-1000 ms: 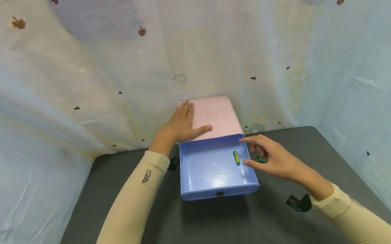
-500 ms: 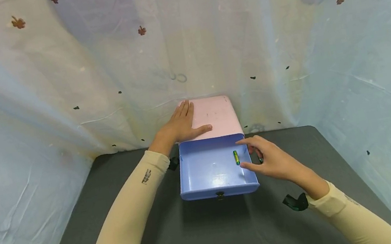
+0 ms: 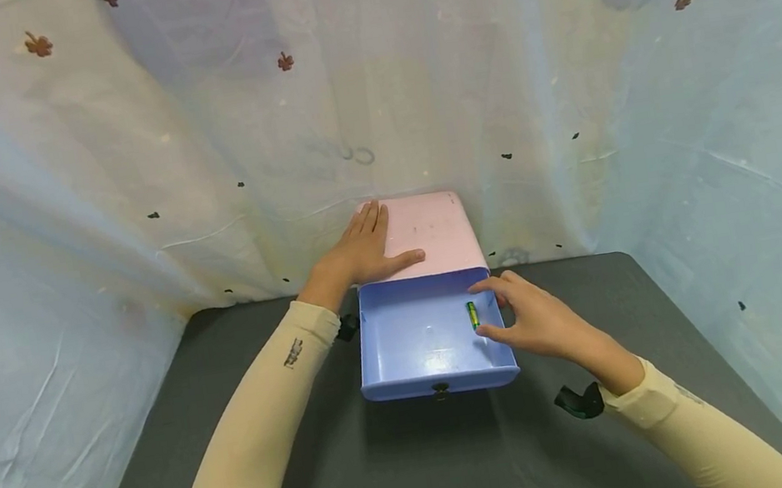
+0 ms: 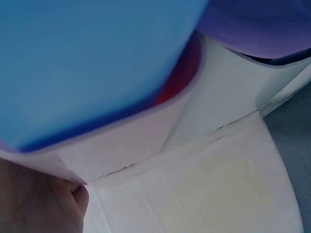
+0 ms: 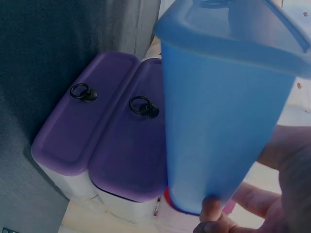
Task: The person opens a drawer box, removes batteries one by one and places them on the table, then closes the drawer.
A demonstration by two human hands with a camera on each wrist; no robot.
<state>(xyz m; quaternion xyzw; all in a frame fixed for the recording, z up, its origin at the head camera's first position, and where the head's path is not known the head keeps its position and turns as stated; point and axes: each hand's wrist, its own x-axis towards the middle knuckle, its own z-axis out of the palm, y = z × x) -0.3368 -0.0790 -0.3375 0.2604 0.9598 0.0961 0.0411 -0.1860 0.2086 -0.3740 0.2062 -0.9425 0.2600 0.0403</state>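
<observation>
Beside right hand (image 3: 535,323) fingertips: battery (image 3: 473,315) inside drawer (image 3: 413,342).

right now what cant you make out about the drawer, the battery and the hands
- Battery: label too small in the head view; absent from both wrist views.
- Right hand: whether its fingers touch the battery, head view, too small.
- Left hand: palm contact with the pink box hidden beneath it.
- Blue drawer: blurred, cropped in the wrist views.

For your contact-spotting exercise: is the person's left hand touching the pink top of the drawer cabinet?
Touching. In the head view, the left hand lies flat, fingers straight, on the pink cabinet top, behind the open blue drawer.
</observation>
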